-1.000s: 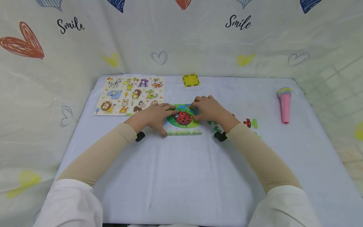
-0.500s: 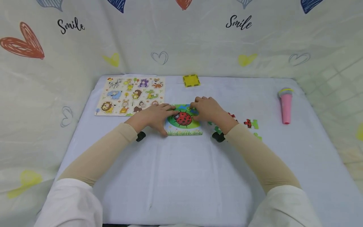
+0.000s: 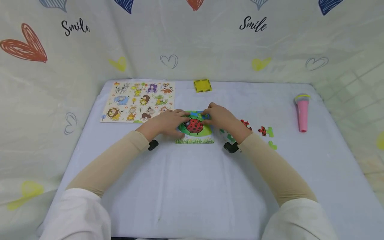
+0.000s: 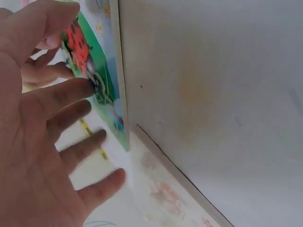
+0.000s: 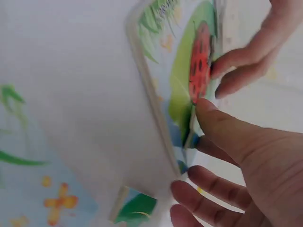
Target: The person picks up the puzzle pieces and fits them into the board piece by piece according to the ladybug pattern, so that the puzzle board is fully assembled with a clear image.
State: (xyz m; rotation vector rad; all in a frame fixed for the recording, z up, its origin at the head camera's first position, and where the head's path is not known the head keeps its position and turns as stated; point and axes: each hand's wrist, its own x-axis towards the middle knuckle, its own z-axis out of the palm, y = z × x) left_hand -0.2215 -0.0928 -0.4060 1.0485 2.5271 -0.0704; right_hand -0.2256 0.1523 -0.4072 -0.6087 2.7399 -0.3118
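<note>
A ladybug jigsaw puzzle in a flat board lies mid-table between my hands. My left hand rests over its left side, fingers spread and mostly straight; in the left wrist view its thumb and fingertips hover around the ladybug picture. My right hand is at the puzzle's upper right. In the right wrist view its thumb and index finger pinch a puzzle piece whose edge stands slightly raised from the board. The fingers hide much of that piece.
Loose puzzle pieces lie right of the board, partly under the right forearm. An animal peg puzzle is at the back left, a yellow square tile at the back, and a pink toy microphone at the far right.
My left hand has shifted slightly right, its thumb moving from the board's lower left corner onto the picture. My right hand has stayed at the upper right, its fingers moving only a little.
</note>
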